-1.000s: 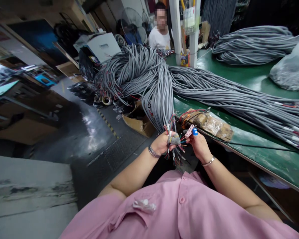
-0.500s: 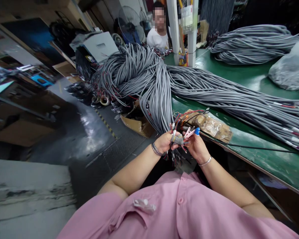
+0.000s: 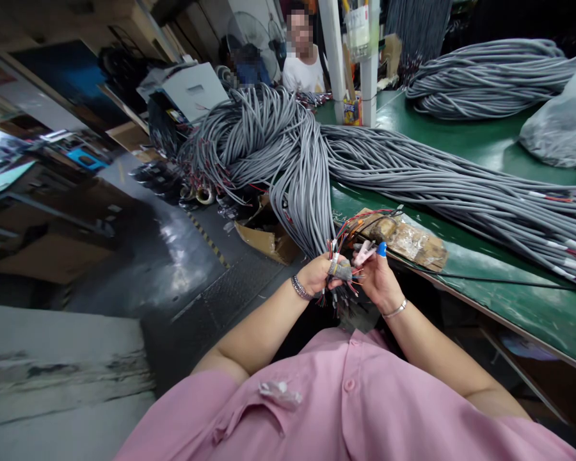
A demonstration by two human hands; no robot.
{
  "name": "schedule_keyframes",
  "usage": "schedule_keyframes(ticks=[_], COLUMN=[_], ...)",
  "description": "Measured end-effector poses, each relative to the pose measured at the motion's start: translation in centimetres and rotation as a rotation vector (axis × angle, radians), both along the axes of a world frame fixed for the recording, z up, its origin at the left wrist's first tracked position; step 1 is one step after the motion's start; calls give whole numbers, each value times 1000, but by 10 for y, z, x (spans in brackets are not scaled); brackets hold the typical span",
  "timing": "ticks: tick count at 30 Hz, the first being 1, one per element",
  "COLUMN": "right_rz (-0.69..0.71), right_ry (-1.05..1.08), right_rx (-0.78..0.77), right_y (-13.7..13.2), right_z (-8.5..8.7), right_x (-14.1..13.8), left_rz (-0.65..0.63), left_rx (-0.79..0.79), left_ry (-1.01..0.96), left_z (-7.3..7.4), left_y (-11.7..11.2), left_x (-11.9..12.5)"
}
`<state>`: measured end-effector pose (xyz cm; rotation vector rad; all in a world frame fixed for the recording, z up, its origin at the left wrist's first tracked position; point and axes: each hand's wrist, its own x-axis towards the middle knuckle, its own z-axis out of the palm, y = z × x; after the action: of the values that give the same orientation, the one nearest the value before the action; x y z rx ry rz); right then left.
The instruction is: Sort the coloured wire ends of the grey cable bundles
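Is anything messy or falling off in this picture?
Yes. The grey cables spill off the table edge in a tangled heap, hanging over an open box on the floor. The left hand grips a bunch of ends with coloured wires sticking out every way. The right hand holds a pink tool beside them.

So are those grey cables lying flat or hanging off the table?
Hanging off: the grey cables drape over the green table edge down to the left hand.

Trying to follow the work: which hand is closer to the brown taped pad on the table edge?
Right. The right hand, holding a pink tool, is right beside the brown taped pad; the left hand, gripping wire ends, is further left.
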<state>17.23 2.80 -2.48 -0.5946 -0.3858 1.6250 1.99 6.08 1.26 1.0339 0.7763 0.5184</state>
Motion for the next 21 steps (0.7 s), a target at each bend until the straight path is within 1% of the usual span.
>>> schedule_keyframes(ticks=[3,7,9,11,15,21], right_rz=[76,146,124,74,-8,12], right_ry=[46,94,69,13,-69,-117], right_rx=[0,6,9,23,64,59], right_y=[-3,-5,-5,-6,-7,-7], right_z=[-3,0,2,3,3,2], right_x=[4,9,10,9,5,5], left_rz=[3,66,102,132,150,171], left_rx=[12,65,83,82,62,65], left_ry=[-1,9,0,-18,-43,-31], left_z=[2,3,4,5,5,-2], left_y=[-6,-18,-23,-25,-21,-20], left_x=[-3,-6,-6,-5,-2,0])
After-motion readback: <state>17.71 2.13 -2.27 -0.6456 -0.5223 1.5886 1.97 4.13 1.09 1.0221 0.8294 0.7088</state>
